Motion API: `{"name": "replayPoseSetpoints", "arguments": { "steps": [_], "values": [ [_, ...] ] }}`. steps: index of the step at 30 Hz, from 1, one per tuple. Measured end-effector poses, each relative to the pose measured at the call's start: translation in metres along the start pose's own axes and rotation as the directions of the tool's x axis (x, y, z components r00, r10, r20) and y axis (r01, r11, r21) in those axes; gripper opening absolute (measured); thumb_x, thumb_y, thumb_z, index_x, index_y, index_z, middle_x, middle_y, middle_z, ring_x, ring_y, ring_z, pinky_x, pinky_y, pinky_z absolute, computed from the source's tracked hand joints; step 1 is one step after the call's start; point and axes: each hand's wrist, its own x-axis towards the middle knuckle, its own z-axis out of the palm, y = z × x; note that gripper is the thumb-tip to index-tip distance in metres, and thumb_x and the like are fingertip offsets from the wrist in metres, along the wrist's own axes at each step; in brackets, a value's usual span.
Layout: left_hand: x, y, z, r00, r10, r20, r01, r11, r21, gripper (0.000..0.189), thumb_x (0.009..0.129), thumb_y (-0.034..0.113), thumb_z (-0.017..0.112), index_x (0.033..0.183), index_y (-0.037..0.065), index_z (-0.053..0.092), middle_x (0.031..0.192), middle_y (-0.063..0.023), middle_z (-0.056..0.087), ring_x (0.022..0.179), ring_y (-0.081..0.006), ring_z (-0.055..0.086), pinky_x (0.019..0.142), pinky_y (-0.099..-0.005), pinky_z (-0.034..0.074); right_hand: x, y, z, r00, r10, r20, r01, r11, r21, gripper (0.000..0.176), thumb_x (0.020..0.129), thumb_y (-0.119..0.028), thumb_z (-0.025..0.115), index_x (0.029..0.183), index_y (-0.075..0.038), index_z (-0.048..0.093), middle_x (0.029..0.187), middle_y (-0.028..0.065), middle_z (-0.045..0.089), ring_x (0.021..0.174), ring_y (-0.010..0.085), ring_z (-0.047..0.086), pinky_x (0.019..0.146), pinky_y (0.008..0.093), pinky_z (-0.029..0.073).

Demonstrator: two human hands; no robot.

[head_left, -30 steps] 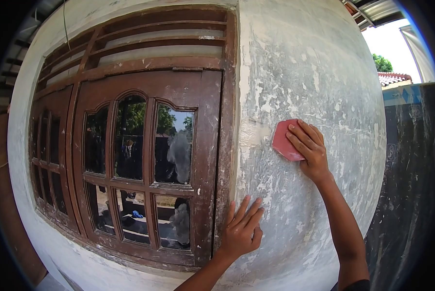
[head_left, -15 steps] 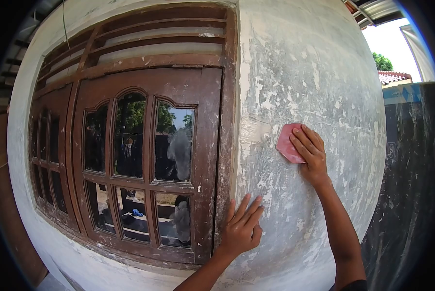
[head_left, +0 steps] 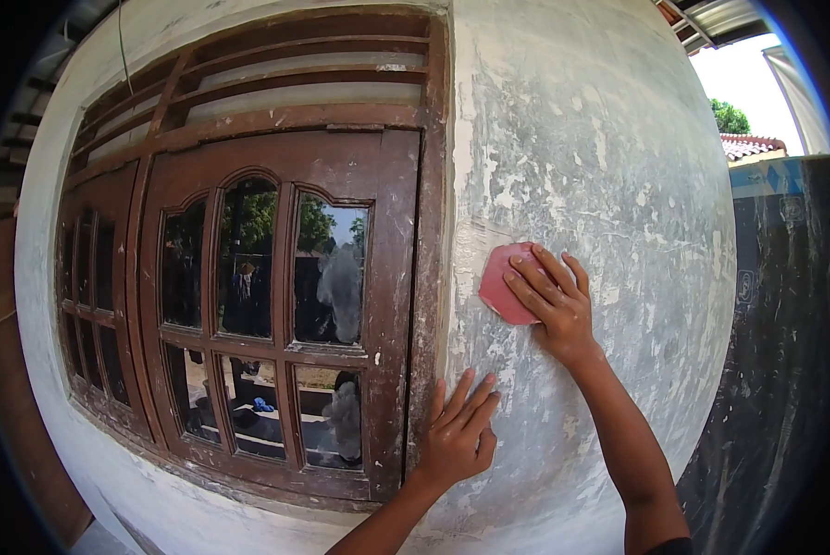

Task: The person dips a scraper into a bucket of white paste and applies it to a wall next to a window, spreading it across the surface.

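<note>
Against the grey, patchy wall (head_left: 600,166) my right hand (head_left: 561,310) presses a pink sheet of sandpaper (head_left: 505,287), its fingers lying over the sheet's right part. The thumb is hidden. Lower and to the left, my left hand (head_left: 458,435) rests on the wall beside the window frame, fingers spread and nothing in it. Old paint on the wall is flaked in whitish spots around both hands.
A brown wooden window (head_left: 276,277) with dark glass panes fills the left side, its frame (head_left: 431,305) close to my left hand. A dark panel (head_left: 767,351) stands beyond the wall on the right. Roofing (head_left: 725,20) shows at the upper right.
My right hand has slid the sandpaper left and slightly down across the wall, nearer the window frame. My left hand stays almost in place.
</note>
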Motion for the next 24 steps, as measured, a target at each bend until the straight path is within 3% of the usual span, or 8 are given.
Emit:
{"name": "replayPoseSetpoints", "arguments": {
  "steps": [5, 9, 13, 17, 24],
  "values": [
    [0.001, 0.003, 0.000, 1.000, -0.008, -0.002, 0.008, 1.000, 0.012, 0.043, 0.080, 0.005, 0.060, 0.121, 0.003, 0.074, 0.146, -0.0131, 0.063, 0.148, -0.0373, 0.046, 0.126, -0.0606, 0.019, -0.040, 0.014, -0.020, 0.996, 0.084, -0.033, -0.089, 0.985, -0.151, 0.066, 0.071, 0.007, 0.069, 0.131, -0.018, 0.072, 0.143, 0.0011, 0.066, 0.142, 0.0275, 0.054, 0.119, 0.0509, 0.031],
    [0.000, 0.002, 0.001, 1.000, -0.004, -0.018, 0.005, 1.000, 0.009, 0.043, 0.080, 0.005, 0.060, 0.121, 0.003, 0.074, 0.146, -0.0131, 0.064, 0.148, -0.0371, 0.047, 0.126, -0.0602, 0.019, -0.009, -0.013, -0.023, 0.989, 0.127, -0.082, -0.137, 0.980, -0.142, 0.062, 0.075, 0.005, 0.067, 0.132, -0.018, 0.072, 0.143, 0.0001, 0.066, 0.141, 0.0256, 0.054, 0.117, 0.0481, 0.028],
    [0.000, 0.001, 0.000, 1.000, -0.012, -0.007, 0.012, 1.000, 0.005, 0.043, 0.080, 0.005, 0.061, 0.121, 0.003, 0.074, 0.146, -0.0130, 0.064, 0.147, -0.0370, 0.047, 0.126, -0.0599, 0.019, 0.024, -0.039, 0.000, 0.983, 0.136, -0.119, -0.149, 0.984, -0.102, 0.069, 0.074, 0.008, 0.065, 0.136, -0.022, 0.070, 0.146, -0.0023, 0.064, 0.142, 0.0255, 0.053, 0.113, 0.0462, 0.027],
    [-0.006, 0.000, 0.000, 1.000, 0.004, 0.004, -0.004, 1.000, 0.001, 0.043, 0.080, 0.004, 0.061, 0.121, 0.003, 0.073, 0.146, -0.0126, 0.063, 0.147, -0.0368, 0.047, 0.126, -0.0593, 0.019, 0.002, -0.043, 0.013, 0.975, 0.208, -0.072, -0.215, 0.971, -0.107, 0.072, 0.070, 0.008, 0.068, 0.136, -0.023, 0.070, 0.147, -0.0030, 0.064, 0.142, 0.0257, 0.051, 0.110, 0.0487, 0.027],
    [-0.009, 0.000, 0.001, 1.000, 0.009, -0.006, -0.009, 1.000, 0.009, 0.044, 0.079, 0.004, 0.061, 0.122, 0.003, 0.073, 0.146, -0.0125, 0.064, 0.147, -0.0355, 0.047, 0.127, -0.0586, 0.018, -0.025, -0.040, -0.007, 0.962, 0.238, -0.131, -0.254, 0.959, -0.126, 0.065, 0.071, 0.007, 0.066, 0.131, -0.016, 0.073, 0.142, -0.0010, 0.067, 0.139, 0.0276, 0.053, 0.109, 0.0477, 0.027]
  ]
}}
